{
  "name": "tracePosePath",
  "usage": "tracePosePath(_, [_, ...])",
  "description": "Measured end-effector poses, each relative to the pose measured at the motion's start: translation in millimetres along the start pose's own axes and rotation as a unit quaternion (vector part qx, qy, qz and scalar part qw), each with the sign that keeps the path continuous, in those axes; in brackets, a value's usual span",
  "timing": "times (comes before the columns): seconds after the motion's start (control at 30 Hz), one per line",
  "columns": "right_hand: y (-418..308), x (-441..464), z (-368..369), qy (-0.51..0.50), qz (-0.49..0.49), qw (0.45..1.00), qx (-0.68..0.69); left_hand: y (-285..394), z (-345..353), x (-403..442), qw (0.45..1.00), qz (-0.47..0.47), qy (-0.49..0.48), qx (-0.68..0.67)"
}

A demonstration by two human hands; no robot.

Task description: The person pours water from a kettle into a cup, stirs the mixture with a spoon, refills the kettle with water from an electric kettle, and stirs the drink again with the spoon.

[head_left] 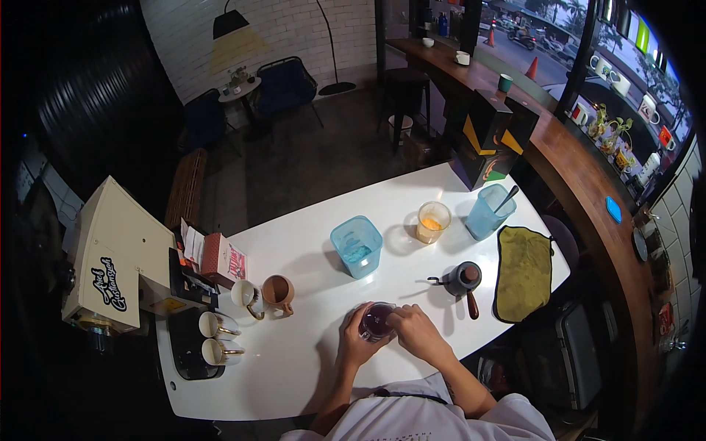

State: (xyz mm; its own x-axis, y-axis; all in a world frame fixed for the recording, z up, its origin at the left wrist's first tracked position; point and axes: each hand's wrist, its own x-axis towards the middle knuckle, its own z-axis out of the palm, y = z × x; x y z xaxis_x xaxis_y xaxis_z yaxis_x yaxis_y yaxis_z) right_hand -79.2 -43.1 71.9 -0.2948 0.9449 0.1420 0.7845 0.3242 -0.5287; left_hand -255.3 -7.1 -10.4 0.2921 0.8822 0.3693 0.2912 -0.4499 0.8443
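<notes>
A glass cup of dark purple liquid (378, 320) stands low over the white table, near its front edge. My left hand (356, 339) is wrapped round the cup's left side. At the rim on the right, my right hand (413, 328) has its fingers pressed together; whatever they hold, if anything, is too small to name. Beyond the cup is a blue translucent container (357, 247). To the right lies a small dark pot (465, 278) with a brown wooden handle. Farther back, a glass (433, 222) has something orange inside.
Another blue container (488, 213) holds a dark utensil beside a green cloth (523, 273). Brown mug (278, 292) and white mugs (219, 325) stand left, by a cream machine (121, 257). Dark boxes (485, 140) are at the back right.
</notes>
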Motion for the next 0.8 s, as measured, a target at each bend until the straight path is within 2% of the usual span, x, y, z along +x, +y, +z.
tracePosePath(0.2, [1.2, 2.7, 1.1, 0.040, 0.044, 0.998, -0.009, -2.7, 2.7, -1.4, 1.000, -0.010, 0.004, 0.012])
tracePosePath(0.37, [7.3, 8.4, 21.2, 0.146, 0.040, 0.986, 0.074, 0.7, 0.1, 0.0, 1.000, -0.011, 0.007, 0.000])
tracePosePath(0.5, [1.5, 9.8, 26.8, 0.145, 0.005, 0.982, 0.117, -2.1, 1.3, -0.4, 1.000, -0.009, 0.018, -0.006])
tracePosePath(0.57, [-4.4, 8.4, 22.6, 0.082, -0.014, 0.990, 0.117, -2.0, 0.2, -0.9, 1.000, -0.013, 0.018, -0.008])
tracePosePath(0.67, [-6.8, 4.2, 15.4, 0.054, -0.041, 0.992, 0.106, -1.4, 0.2, -0.3, 1.000, -0.017, 0.016, -0.012])
tracePosePath(0.8, [-6.8, -2.9, 3.5, 0.016, -0.023, 0.998, 0.061, -2.6, 1.2, -1.0, 0.999, -0.019, 0.015, -0.025])
